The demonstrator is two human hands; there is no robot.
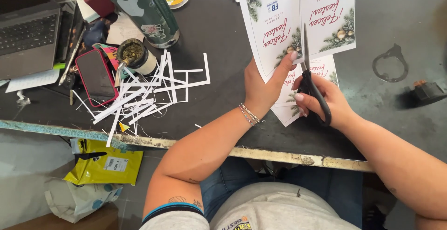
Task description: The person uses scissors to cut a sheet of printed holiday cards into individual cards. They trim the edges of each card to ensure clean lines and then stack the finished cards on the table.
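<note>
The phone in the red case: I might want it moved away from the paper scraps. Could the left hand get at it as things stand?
Probably not right away: the left hand is holding the printed sheet being cut. The phone lies to its left, past the paper strips, with nothing covering it.

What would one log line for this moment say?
left hand: holds printed sheet | right hand: black scissors cutting sheet | paper strips beside phone

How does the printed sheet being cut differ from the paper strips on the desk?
The sheet is wide, colour-printed and held up by the left hand, with the scissors in the right hand cutting up its middle. The strips are thin, plain white and lie loose in a heap on the desk. Both are paper.
</note>
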